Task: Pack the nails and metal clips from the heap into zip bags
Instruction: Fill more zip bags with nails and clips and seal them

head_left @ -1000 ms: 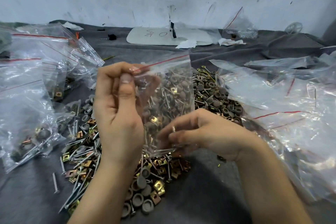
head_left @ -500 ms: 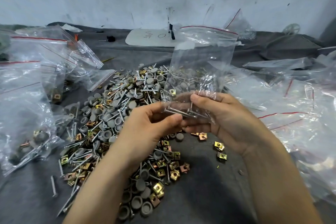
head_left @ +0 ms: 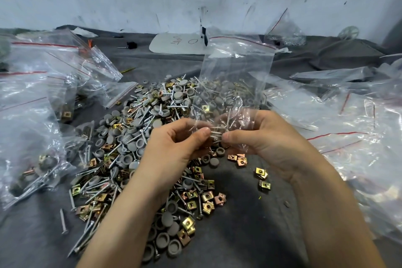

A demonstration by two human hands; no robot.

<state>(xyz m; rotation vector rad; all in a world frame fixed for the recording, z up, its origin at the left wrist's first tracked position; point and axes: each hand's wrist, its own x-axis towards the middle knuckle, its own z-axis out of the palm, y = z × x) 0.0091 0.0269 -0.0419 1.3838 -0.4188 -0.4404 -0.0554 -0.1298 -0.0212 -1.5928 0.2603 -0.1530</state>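
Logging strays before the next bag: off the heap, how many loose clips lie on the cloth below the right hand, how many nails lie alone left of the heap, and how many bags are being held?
Loose clips below the right hand: 4
Lone nail left of the heap: 1
Zip bag pinched by the left hand and right hand: 1
Total: 6

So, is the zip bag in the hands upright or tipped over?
Upright: the zip bag has its red-lined mouth on top; the left hand and right hand pinch its bottom.
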